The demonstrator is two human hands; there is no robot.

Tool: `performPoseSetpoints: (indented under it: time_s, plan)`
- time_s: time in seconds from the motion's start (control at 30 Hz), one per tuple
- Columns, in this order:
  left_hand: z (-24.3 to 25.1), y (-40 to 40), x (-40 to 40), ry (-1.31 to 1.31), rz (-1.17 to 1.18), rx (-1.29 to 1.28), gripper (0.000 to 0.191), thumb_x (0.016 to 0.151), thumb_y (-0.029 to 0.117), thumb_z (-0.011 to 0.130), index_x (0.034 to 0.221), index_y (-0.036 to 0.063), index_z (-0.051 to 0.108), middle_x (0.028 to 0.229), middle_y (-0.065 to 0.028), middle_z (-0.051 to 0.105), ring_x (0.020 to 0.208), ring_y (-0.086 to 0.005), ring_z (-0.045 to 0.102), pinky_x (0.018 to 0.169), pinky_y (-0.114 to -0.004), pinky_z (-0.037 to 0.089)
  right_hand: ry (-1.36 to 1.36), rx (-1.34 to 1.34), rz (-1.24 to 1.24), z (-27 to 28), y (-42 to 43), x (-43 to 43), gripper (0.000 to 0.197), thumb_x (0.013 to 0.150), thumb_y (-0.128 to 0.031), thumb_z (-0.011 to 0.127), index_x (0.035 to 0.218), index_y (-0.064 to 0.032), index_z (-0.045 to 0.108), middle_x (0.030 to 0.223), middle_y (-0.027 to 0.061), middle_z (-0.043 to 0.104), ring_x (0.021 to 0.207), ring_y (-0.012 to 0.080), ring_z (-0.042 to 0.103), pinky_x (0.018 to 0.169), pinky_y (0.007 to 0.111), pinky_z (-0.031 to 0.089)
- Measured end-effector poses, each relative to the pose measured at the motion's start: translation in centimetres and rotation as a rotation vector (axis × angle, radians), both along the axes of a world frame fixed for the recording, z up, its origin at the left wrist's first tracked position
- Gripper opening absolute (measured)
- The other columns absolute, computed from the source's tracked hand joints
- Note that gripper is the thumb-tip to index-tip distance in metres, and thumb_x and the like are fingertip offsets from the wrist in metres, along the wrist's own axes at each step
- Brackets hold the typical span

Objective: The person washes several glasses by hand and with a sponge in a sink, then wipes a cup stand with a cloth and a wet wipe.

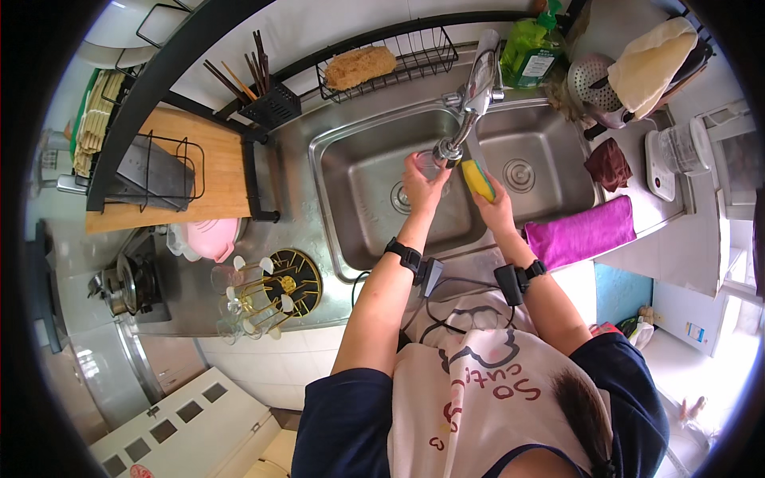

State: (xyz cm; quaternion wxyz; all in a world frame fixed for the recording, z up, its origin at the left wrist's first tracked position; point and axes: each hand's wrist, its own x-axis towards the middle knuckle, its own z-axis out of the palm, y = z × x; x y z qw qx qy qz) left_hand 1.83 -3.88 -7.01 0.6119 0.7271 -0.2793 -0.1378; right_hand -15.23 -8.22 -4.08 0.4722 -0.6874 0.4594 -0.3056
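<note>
My left hand (423, 190) grips a clear drinking glass (425, 160) over the left basin of a stainless steel double sink (364, 179). The glass is right at the spray head (447, 149) of the faucet, which partly covers it. Whether water runs is hard to tell. In my right hand (496, 206) is a yellow sponge (477, 179) with a green scouring side, held above the divider between the two basins. The sponge and the glass are apart.
A glass rack (293, 284) holding several cups stands left of the sink. A purple cloth (583, 233) lies at the right rim. Behind are a green soap bottle (532, 54), a wire basket with a loofah (360, 67) and a chopstick holder (272, 106). A black shelf frame (161, 77) arches over the left.
</note>
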Motion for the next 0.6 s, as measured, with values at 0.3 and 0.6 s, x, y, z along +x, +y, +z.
performPoseSetpoints:
  time_s: [0.3, 0.6]
  plan:
    - [2.2, -0.5, -0.6, -0.252, -0.070, 0.227, 0.059, 0.066, 0.016, 0.083, 0.114, 0.0022, 0.051, 0.099, -0.0126, 0.067, 0.092, -0.0224, 0.064, 0.082, -0.033, 0.049, 0.070, -0.099, 0.077, 2.9, 0.5, 1.2, 0.053, 0.075, -0.007, 0.061, 0.128, -0.0113, 0.058, 0.116, 0.0202, 0.058, 0.109, 0.0375, 0.054, 0.093, 0.041, 0.045]
    - [0.4, -0.5, -0.1, 0.457, 0.100, -0.020, 0.045, 0.079, 0.012, 0.077, 0.108, 0.0007, 0.044, 0.094, -0.0071, 0.058, 0.078, -0.0137, 0.057, 0.068, -0.027, 0.049, 0.205, -0.344, 0.210, 4.1, -0.4, 0.3, 0.054, 0.067, 0.002, 0.059, 0.118, -0.0152, 0.065, 0.118, 0.0138, 0.058, 0.104, 0.0335, 0.056, 0.094, 0.040, 0.044]
